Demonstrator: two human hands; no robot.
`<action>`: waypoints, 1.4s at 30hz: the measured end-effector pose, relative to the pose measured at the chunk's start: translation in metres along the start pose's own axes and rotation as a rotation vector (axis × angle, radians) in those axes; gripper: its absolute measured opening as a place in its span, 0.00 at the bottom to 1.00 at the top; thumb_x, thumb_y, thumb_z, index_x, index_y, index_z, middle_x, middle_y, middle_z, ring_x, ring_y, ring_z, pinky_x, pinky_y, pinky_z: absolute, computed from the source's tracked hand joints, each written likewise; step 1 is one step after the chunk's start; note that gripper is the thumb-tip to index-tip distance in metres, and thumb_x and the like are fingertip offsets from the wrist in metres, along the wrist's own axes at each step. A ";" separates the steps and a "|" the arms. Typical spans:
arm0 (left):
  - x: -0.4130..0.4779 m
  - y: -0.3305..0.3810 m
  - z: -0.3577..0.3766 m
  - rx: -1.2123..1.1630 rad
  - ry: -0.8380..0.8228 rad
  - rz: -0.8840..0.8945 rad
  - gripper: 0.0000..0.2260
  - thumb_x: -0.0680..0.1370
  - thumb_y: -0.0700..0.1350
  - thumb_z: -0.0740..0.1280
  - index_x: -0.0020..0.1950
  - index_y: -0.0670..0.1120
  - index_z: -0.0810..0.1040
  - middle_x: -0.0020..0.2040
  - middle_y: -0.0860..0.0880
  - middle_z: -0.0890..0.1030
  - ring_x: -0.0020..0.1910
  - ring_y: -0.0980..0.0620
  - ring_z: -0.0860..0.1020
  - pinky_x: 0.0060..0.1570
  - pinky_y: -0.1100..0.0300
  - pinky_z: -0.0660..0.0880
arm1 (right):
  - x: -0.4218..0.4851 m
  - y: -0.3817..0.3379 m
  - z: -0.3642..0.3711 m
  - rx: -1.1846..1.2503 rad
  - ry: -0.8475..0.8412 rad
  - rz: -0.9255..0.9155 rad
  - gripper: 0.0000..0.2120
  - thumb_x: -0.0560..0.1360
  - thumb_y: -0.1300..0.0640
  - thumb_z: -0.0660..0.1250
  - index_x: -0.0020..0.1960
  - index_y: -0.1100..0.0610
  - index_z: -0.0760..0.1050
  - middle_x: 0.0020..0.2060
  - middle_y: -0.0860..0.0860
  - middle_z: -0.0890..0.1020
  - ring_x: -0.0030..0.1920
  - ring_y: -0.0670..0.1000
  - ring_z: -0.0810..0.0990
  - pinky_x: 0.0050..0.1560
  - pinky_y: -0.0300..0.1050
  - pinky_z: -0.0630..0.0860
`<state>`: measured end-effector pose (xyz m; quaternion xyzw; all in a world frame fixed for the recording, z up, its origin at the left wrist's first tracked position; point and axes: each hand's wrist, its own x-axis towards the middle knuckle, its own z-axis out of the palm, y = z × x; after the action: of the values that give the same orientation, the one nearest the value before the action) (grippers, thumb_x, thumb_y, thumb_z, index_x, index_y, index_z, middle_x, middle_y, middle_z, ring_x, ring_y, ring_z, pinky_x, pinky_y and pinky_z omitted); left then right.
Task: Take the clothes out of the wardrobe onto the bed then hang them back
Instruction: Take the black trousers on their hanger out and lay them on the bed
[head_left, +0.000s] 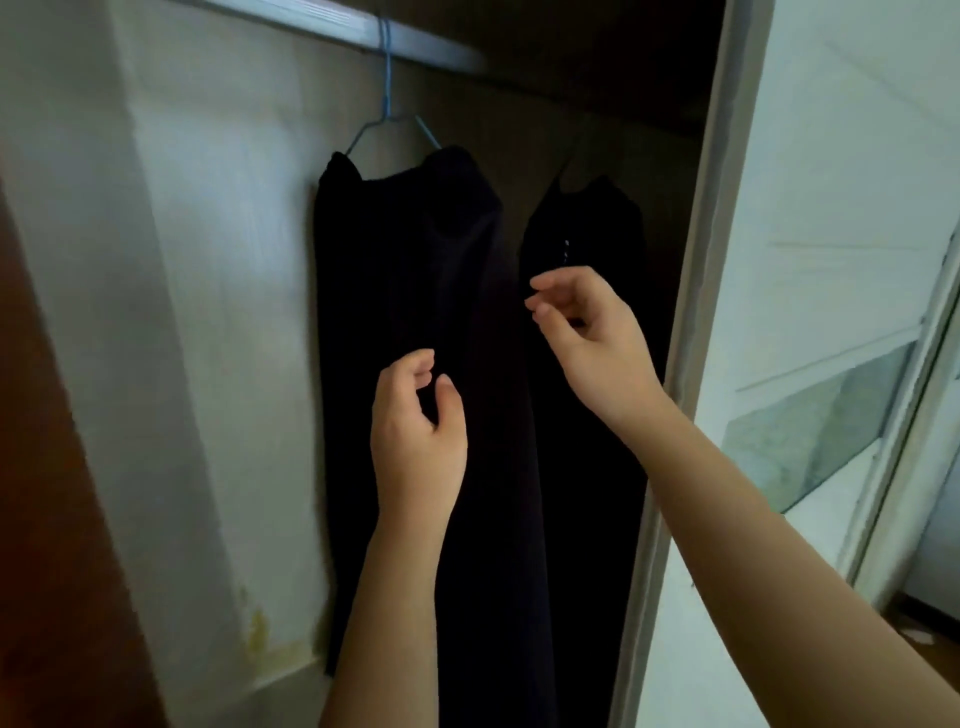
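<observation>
Under the pale wardrobe rail (337, 26) at 12 o'clock, a long black garment (405, 291) and a second black garment (582, 223) hang; your left hand (415, 436) and right hand (587, 332) hover relaxed, empty. Whether the garments are untaken or rehung is unclear.

Two dark garments hang side by side in the open wardrobe (218, 260). The long garment (405, 291) drops straight from a blue wire hanger (387, 122) hooked over the pale rail (332, 26). The second garment (582, 228) (pale specks down its front) hangs just right, in shadow.
</observation>
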<state>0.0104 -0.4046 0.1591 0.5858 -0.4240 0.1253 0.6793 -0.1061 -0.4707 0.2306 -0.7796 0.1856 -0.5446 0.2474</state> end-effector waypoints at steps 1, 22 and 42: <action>0.010 0.002 0.001 -0.001 0.025 0.011 0.12 0.77 0.41 0.61 0.60 0.46 0.73 0.55 0.55 0.75 0.55 0.60 0.73 0.49 0.82 0.65 | 0.012 -0.003 0.003 -0.012 0.028 -0.029 0.09 0.76 0.61 0.61 0.55 0.53 0.72 0.45 0.43 0.77 0.46 0.38 0.76 0.47 0.24 0.71; 0.074 -0.001 -0.050 0.211 0.215 0.141 0.17 0.74 0.46 0.58 0.60 0.44 0.75 0.53 0.56 0.74 0.53 0.56 0.74 0.51 0.72 0.64 | 0.186 -0.018 0.063 -0.549 -0.088 0.138 0.15 0.79 0.52 0.56 0.58 0.60 0.74 0.55 0.60 0.79 0.55 0.61 0.77 0.46 0.48 0.71; 0.056 0.022 -0.048 0.040 0.213 0.218 0.21 0.73 0.53 0.55 0.61 0.46 0.75 0.54 0.57 0.74 0.55 0.60 0.73 0.52 0.79 0.65 | 0.128 -0.051 0.032 -0.359 0.173 0.123 0.12 0.77 0.46 0.58 0.46 0.53 0.75 0.33 0.48 0.74 0.40 0.52 0.77 0.34 0.43 0.69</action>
<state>0.0505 -0.3731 0.2176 0.5330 -0.4080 0.2683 0.6910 -0.0319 -0.4948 0.3483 -0.7486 0.3475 -0.5517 0.1202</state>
